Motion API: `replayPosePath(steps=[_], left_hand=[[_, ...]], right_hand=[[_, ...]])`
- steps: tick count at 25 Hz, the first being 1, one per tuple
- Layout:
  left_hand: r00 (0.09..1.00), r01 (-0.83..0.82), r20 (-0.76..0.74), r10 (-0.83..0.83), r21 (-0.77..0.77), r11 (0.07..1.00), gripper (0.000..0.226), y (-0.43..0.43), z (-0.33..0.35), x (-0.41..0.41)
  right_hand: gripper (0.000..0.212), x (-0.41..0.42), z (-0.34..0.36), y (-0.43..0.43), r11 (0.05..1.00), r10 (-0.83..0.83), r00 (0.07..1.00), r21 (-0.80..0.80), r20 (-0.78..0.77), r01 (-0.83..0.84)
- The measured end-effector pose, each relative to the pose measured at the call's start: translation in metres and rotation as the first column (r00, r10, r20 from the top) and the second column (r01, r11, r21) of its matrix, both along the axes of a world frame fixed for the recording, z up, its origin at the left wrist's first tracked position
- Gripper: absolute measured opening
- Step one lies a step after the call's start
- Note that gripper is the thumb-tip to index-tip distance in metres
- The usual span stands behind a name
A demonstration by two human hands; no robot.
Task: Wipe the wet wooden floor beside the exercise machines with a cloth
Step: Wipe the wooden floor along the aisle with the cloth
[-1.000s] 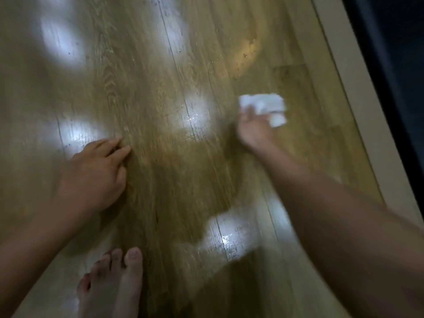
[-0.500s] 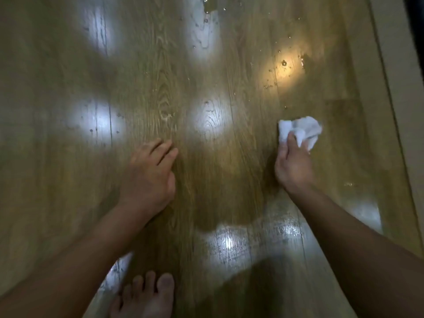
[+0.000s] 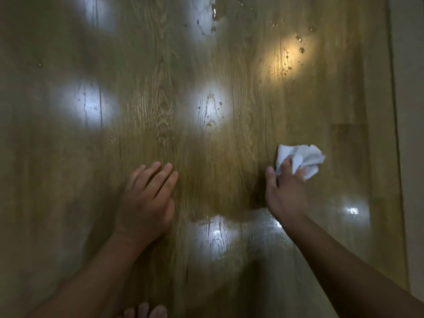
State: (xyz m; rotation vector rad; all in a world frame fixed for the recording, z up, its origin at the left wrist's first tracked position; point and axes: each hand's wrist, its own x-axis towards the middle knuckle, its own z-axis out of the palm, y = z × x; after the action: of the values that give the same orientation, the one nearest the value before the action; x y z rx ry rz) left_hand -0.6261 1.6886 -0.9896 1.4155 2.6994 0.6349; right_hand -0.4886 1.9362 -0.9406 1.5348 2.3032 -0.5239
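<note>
Head view. Wooden floor point(image 3: 160, 99): glossy grained planks with soft reflected light patches. Water droplets point(image 3: 300, 50) bead at upper right, well apart from the cloth. Right hand point(image 3: 286, 191) grips a crumpled white cloth point(image 3: 307, 157), creased, down on the floor at right. Left hand point(image 3: 146, 198) lies flat on the planks, fingers straight. Toes point(image 3: 146, 311) are cut off by the bottom edge. Pale strip point(image 3: 408, 111) along the right edge; blurred, material unclear.

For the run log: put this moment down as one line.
left hand: open, flat on floor | right hand: grips cloth on floor | droplets: ahead, unwiped
</note>
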Motion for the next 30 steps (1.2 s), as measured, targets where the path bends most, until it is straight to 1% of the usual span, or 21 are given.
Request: replayPosePath(steps=[3,6,7,8,9,10,12,13,15,16,17,19,21,23,24,25,27,28,30], left_hand=[[0.999,-0.013,-0.037,0.015,0.050,0.999,0.040,0.000,-0.006,0.001],[0.999,-0.032,-0.017,0.033,0.060,0.998,0.039,0.001,-0.005,0.000],[0.999,-0.042,-0.011,0.042,0.068,0.997,0.039,0.001,-0.004,0.000],[0.999,-0.050,0.002,0.050,0.075,0.996,0.038,0.001,-0.004,0.000],[0.998,-0.056,0.022,0.054,0.087,0.995,0.038,0.001,-0.005,-0.001],[0.997,-0.060,0.051,0.055,0.101,0.993,0.038,0.001,-0.003,-0.002],[0.987,-0.090,0.143,0.071,0.136,0.987,0.042,0.000,0.006,-0.004],[0.978,-0.121,0.186,0.093,0.145,0.982,0.045,0.000,0.012,-0.006],[0.965,-0.175,0.219,0.146,0.123,0.977,0.046,-0.001,0.024,-0.011],[0.962,-0.186,0.220,0.164,0.087,0.979,0.043,-0.002,0.029,-0.010],[0.960,-0.182,0.226,0.168,0.042,0.982,0.042,-0.003,0.032,-0.008],[0.967,-0.106,0.227,0.117,-0.059,0.993,0.044,-0.006,0.035,0.002],[0.975,-0.049,0.211,0.072,-0.114,0.992,0.042,-0.006,0.034,0.011],[0.957,-0.128,0.256,0.140,-0.061,0.990,0.023,0.000,0.039,0.015],[0.928,-0.190,0.324,0.183,-0.011,0.982,0.010,0.004,0.045,0.017],[0.882,-0.240,0.426,0.203,0.035,0.970,0.003,0.008,0.049,0.017],[0.775,-0.305,0.603,0.189,0.095,0.948,0.013,0.014,0.053,0.020],[0.754,-0.317,0.633,0.175,0.117,0.941,0.014,0.017,0.056,0.019],[0.759,-0.356,0.624,0.185,0.159,0.921,0.008,0.025,0.061,0.015]], right_hand=[[0.068,0.002,-0.002,-0.005,0.999,0.026,0.999,0.031,-0.048,-0.025],[0.067,0.001,0.004,-0.012,0.998,0.062,0.997,-0.011,-0.048,-0.063],[0.066,0.000,0.007,-0.023,0.991,0.124,0.991,-0.036,-0.044,-0.125],[0.065,-0.004,0.009,-0.041,0.972,0.229,0.972,-0.051,-0.045,-0.231],[0.064,-0.007,0.007,-0.065,0.931,0.355,0.931,-0.059,-0.088,-0.361],[0.064,-0.013,0.005,-0.090,0.865,0.485,0.859,-0.060,-0.164,-0.499],[0.065,-0.025,-0.008,-0.129,0.678,0.695,0.657,-0.038,-0.294,-0.734],[0.065,-0.035,-0.011,-0.134,0.597,0.753,0.571,-0.025,-0.327,-0.802],[0.064,-0.053,-0.013,-0.120,0.478,0.829,0.458,-0.019,-0.321,-0.878],[0.062,-0.055,-0.012,-0.109,0.425,0.858,0.407,-0.011,-0.313,-0.905],[0.060,-0.054,-0.012,-0.099,0.390,0.875,0.370,0.003,-0.312,-0.921],[0.060,-0.047,-0.013,-0.085,0.363,0.877,0.337,0.010,-0.343,-0.932],[0.053,-0.037,-0.008,-0.079,0.396,0.835,0.351,0.021,-0.424,-0.918],[0.044,-0.032,0.005,-0.076,0.482,0.761,0.369,0.083,-0.534,-0.872],[0.044,-0.031,0.012,-0.075,0.535,0.715,0.408,0.069,-0.568,-0.842],[0.045,-0.031,0.017,-0.073,0.596,0.659,0.479,0.013,-0.580,-0.803],[0.046,-0.035,0.022,-0.068,0.706,0.520,0.643,-0.140,-0.562,-0.694],[0.039,-0.038,0.023,-0.065,0.741,0.451,0.694,-0.198,-0.561,-0.641],[0.012,-0.047,0.025,-0.058,0.782,0.340,0.726,-0.249,-0.598,-0.572]])
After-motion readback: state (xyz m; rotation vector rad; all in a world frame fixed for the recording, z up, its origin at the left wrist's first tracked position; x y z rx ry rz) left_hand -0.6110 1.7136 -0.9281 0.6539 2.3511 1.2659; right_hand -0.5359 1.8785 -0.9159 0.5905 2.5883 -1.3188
